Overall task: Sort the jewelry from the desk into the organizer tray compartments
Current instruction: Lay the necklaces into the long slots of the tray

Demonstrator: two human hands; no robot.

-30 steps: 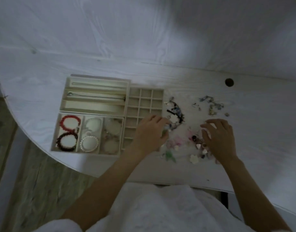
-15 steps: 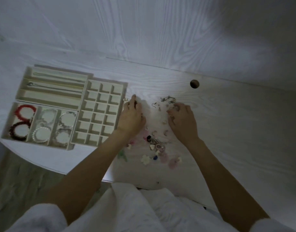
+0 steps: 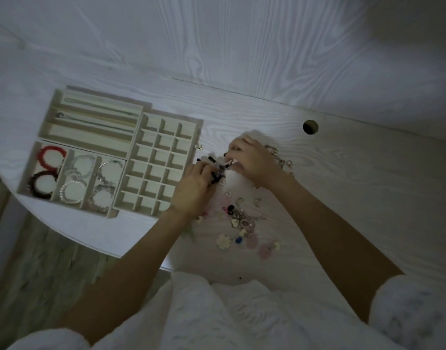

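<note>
While the tray (image 3: pixel 131 147) is sitting at the left of the worktop (image 3: pixel 355 173), its near-left compartments are holding a red bracelet (image 3: pixel 50 157), a dark bracelet (image 3: pixel 41 183) and a pearl bracelet (image 3: pixel 71 192), and its far slots are holding thin chains (image 3: pixel 95 118). Just right of the tray's grid, the left hand (image 3: pixel 194 188) is curling its grip round a dark tangled piece (image 3: pixel 215 174). Close beside it, the right hand (image 3: pixel 252 160) is pinching a small metal clasp (image 3: pixel 228 165) on that tangle, fingertips nearly closed. Loose jewelry (image 3: pixel 239 223) is lying scattered near the worktop's front edge, below both hands, and a metal chain (image 3: pixel 282 160) is showing beyond the right hand.
</note>
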